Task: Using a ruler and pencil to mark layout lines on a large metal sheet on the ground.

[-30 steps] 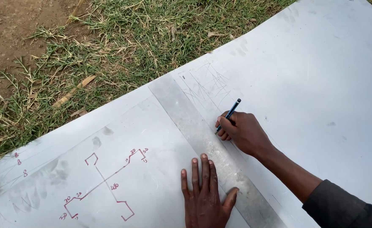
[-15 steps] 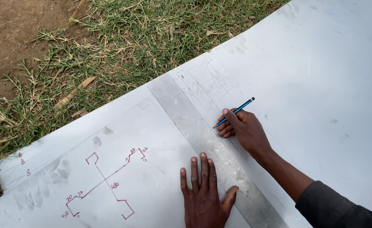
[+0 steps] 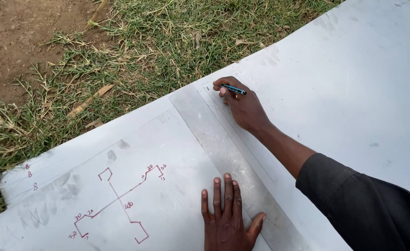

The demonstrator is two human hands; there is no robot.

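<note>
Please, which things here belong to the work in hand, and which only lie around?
In use:
- right hand holding a blue pen
- left hand pressed flat on the straightedge
- grey sheet under both, with a red sketch

Lying about:
- grass
- bare soil
- dry leaf

Patchy grass [image 3: 158, 51], bare dirt [image 3: 23, 42], daylight
</note>
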